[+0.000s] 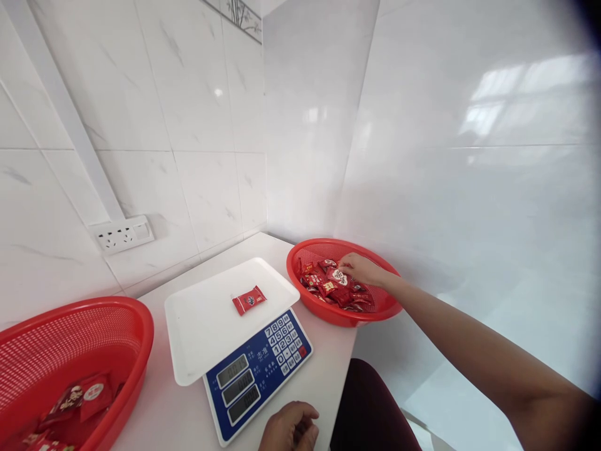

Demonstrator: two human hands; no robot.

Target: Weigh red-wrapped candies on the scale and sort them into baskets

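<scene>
Blue and white plastic for the scale, set on a white table, with keypad and three small displays along the near side. On the scale's white pan, one lone red packet, lying flat, well apart from both hands. Right of the scale, a red mesh basket with a heap of red packets inside. Also right of the scale, down over that heap, the right hand, fingertips drawn narrow and touching a packet with a white label; cannot tell whether firmly gripped or only touched. Just beside the scale, on the near side, the left hand, fingers loosely curled, palm hidden; cannot tell whether holding something. Left of the scale, a second red basket, partly out of view, with several glossy packets low inside. Behind the scale and to the left, a white wall socket on pale marbled tiles. Right of the scale's near end, beyond the table edge, a dark-clothed leg
</scene>
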